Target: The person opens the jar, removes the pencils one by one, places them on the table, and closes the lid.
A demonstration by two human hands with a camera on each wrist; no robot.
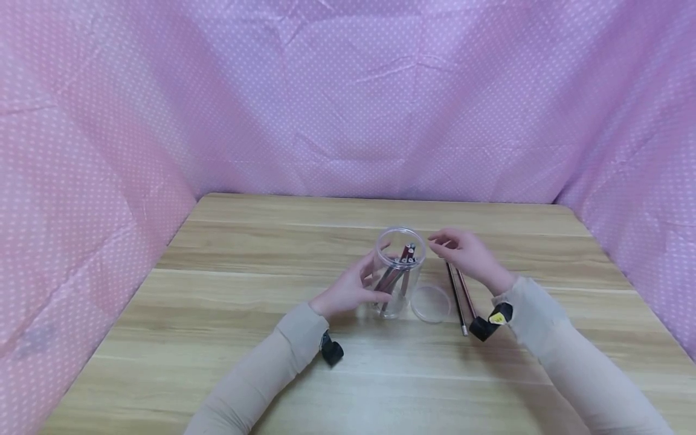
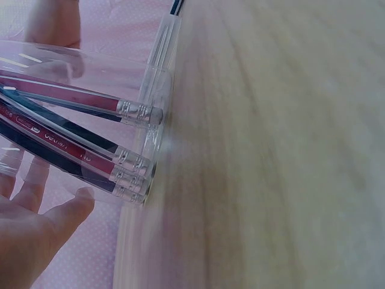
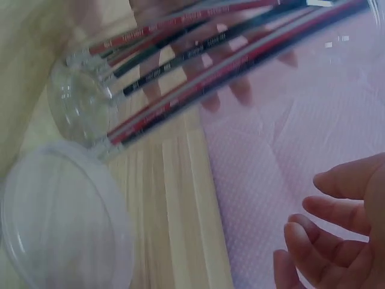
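A clear plastic jar (image 1: pixel 399 302) stands upright on the table, several red and black pencils (image 3: pixel 198 75) leaning inside it with their eraser ends down. My left hand (image 1: pixel 350 290) holds the jar from its left side, thumb in front and fingers behind. In the left wrist view the metal-banded pencil ends (image 2: pixel 129 162) rest near the jar's base. My right hand (image 1: pixel 462 251), fingers loosely bent and holding nothing, hovers just right of the jar's rim. Below that hand two more pencils (image 1: pixel 457 302) lie on the table, partly hidden by the hand and wrist camera.
A round clear lid (image 1: pixel 431 304) lies flat on the wooden table (image 1: pixel 244 260), between the jar and the loose pencils. Pink dotted cloth (image 1: pixel 348 109) hangs behind the table and along both sides.
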